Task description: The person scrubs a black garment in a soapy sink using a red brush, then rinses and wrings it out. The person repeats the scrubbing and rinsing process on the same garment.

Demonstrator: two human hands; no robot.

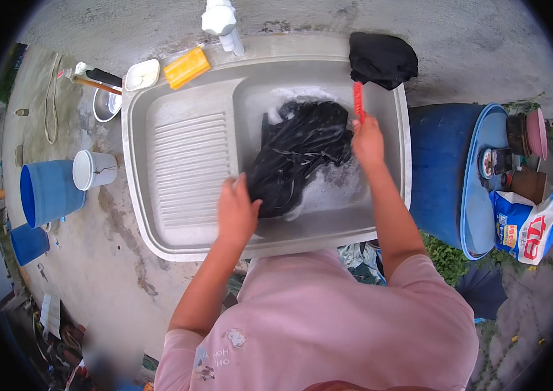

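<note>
A wet black garment [301, 146] lies bunched in the basin of a laundry sink [335, 222], with suds around it. My left hand [237, 210] is at the garment's lower left edge, by the divider; fingers partly hidden, so whether it grips the cloth is unclear. My right hand [368, 141] holds a red scrubbing brush [358, 101] upright, near the garment's right side. Ribbed washboard [191, 168] fills the sink's left part. Another black cloth [383, 59] hangs over the back right corner. A yellow bar-shaped block [187, 67] and a white soap dish [142, 75] rest on the back left rim.
Behind the sink stands a white plastic tap [220, 19]. To the right is a blue barrel [440, 171], with a detergent bag [530, 227] beside its lid. A white bucket [94, 170], a blue bucket [54, 193] and a metal basin [106, 105] are at left.
</note>
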